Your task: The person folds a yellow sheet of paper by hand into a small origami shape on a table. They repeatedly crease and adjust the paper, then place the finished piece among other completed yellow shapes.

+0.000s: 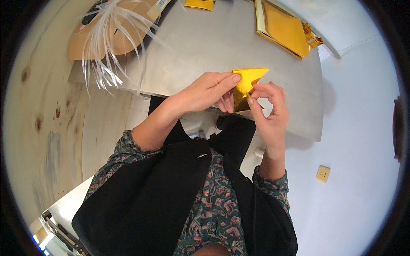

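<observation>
A piece of shiny gold foil paper (244,79), partly folded with a pointed upper right corner, is held up between my two hands over the near edge of a grey metal table (196,51). My left hand (212,89) grips its left side, thumb on the front and fingers behind. At its right side, my right hand (273,104) pinches a lower fold between thumb and index finger. The fold's exact shape under the fingertips is hard to make out.
Stacked gold sheets (284,27) lie at the back right beside small folded gold pieces (314,37). Another gold piece (200,4) is at the far edge. White plastic strips (112,42) hang over a brown cardboard piece (134,25) at left. A wall with an outlet (323,174) stands right.
</observation>
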`<state>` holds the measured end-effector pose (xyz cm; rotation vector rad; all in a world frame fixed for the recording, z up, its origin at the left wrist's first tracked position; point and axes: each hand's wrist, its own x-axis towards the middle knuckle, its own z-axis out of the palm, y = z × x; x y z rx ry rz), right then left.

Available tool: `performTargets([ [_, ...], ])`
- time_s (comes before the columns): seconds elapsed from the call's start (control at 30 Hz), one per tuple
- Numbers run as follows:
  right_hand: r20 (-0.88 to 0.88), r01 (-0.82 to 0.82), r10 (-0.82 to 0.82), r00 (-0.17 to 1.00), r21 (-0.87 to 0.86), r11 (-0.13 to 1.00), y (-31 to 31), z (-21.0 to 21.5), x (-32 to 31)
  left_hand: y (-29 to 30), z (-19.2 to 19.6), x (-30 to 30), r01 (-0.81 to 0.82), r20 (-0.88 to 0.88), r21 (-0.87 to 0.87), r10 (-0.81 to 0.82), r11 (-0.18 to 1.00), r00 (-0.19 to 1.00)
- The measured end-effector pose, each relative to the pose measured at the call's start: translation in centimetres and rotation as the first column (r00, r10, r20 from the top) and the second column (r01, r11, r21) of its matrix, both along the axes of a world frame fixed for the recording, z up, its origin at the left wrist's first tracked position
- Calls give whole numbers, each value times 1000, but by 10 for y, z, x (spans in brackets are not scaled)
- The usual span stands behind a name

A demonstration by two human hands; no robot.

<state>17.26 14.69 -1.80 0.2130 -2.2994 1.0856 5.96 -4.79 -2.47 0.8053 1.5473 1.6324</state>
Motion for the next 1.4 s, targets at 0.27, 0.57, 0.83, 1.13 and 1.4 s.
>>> performTargets([
  [0.27, 128, 37, 0, 992, -287, 957, -8, -15, -4, 9, -9, 11, -108, -270, 119, 137, 987, 953],
  [0.57, 43, 185, -182, 982, -104, 977, 17, -10, -12, 6, 3, -30, -390, -674, -396, 25, 831, 738],
  [0.83, 118, -66, 27, 993, 335, 940, 12, -22, -25, -21, -27, 6, -459, -908, 59, 238, 887, 344],
  [1.13, 257, -128, 6, 966, 461, 878, 12, -34, -36, -22, -35, 22, -430, -957, -257, -165, 866, 239],
  [1.4, 305, -150, -11, 952, 498, 854, 12, -34, -36, -19, -37, 26, -457, -951, -282, -182, 844, 252],
])
